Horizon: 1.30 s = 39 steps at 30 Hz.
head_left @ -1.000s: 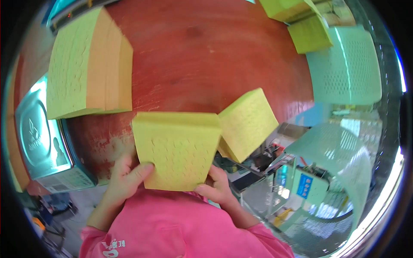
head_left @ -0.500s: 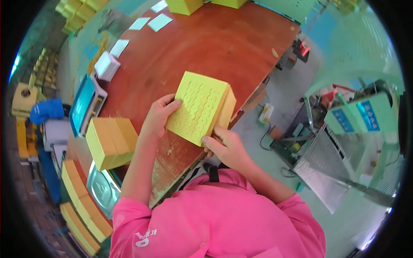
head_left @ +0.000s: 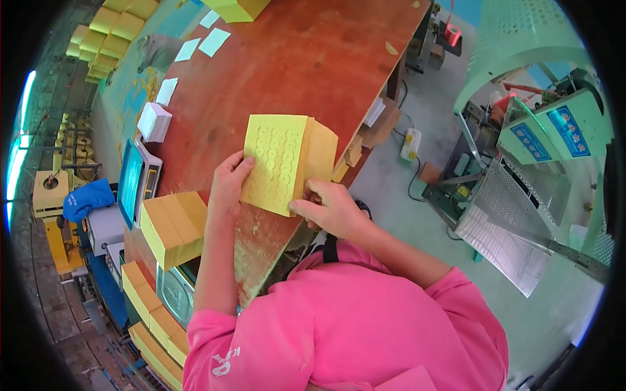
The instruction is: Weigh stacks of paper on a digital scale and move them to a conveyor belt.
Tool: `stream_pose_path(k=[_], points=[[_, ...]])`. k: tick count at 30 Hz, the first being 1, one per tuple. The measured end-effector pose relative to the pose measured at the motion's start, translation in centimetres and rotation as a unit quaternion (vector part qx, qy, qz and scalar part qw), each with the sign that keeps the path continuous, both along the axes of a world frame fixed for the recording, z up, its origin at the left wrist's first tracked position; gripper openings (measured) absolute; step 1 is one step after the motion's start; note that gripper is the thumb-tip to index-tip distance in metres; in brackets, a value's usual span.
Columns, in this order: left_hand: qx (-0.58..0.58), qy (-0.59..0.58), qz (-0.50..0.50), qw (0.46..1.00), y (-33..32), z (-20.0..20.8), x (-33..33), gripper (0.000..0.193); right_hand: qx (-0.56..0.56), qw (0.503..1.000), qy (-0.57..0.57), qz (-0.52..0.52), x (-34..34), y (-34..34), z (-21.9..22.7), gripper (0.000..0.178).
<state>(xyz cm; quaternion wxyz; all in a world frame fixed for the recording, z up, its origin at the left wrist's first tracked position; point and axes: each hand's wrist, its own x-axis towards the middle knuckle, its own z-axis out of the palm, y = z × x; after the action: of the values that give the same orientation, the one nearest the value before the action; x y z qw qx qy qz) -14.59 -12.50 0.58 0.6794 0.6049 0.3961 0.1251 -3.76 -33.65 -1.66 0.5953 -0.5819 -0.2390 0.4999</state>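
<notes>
A thick stack of yellow joss paper (head_left: 277, 163), its top sheet punched with rows of round coin shapes, is held up tilted over the table. My left hand (head_left: 228, 182) grips its left edge, thumb on the top face. My right hand (head_left: 329, 207) closes on the lower right corner, thumb at the edge and fingers partly hidden behind. To the left of my left forearm, a larger yellow paper block (head_left: 175, 228) stands by a metal tray (head_left: 175, 287).
The red-brown table (head_left: 306, 58) carries white paper slips (head_left: 214, 42), a white stack (head_left: 154, 122) and a blue-topped scale (head_left: 135, 179) along its left side. More yellow stacks (head_left: 153, 309) lie lower left. A power strip (head_left: 409, 143) and a green machine (head_left: 541, 137) stand to the right.
The joss paper stack has turned slightly anticlockwise and shifted left in view, both hands still on it. My view has also shifted, so the table and machine appear displaced.
</notes>
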Motion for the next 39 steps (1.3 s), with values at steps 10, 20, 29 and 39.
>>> stream_pose_path(k=[10, 20, 29, 39], points=[[0.109, 0.077, -0.096, 0.986, 1.3, -0.3, 0.4, 0.030, 0.002, 0.970, 0.176, -0.170, 0.5, -2.3, -9.7, 0.024], [-0.132, -0.083, 0.125, 0.980, -3.8, -3.3, -6.5, 0.026, -0.008, 1.000, -0.004, -0.021, 2.5, -0.8, 0.3, 0.024], [0.306, -0.018, 0.185, 0.934, -5.4, -5.9, -12.3, 0.055, -0.077, 0.967, -0.186, 0.154, 0.2, 6.4, 3.0, 0.028], [0.021, -0.047, 0.192, 0.980, -5.9, -1.7, -14.8, 0.050, -0.041, 0.963, -0.233, 0.127, -1.5, 7.1, 2.6, 0.049]])
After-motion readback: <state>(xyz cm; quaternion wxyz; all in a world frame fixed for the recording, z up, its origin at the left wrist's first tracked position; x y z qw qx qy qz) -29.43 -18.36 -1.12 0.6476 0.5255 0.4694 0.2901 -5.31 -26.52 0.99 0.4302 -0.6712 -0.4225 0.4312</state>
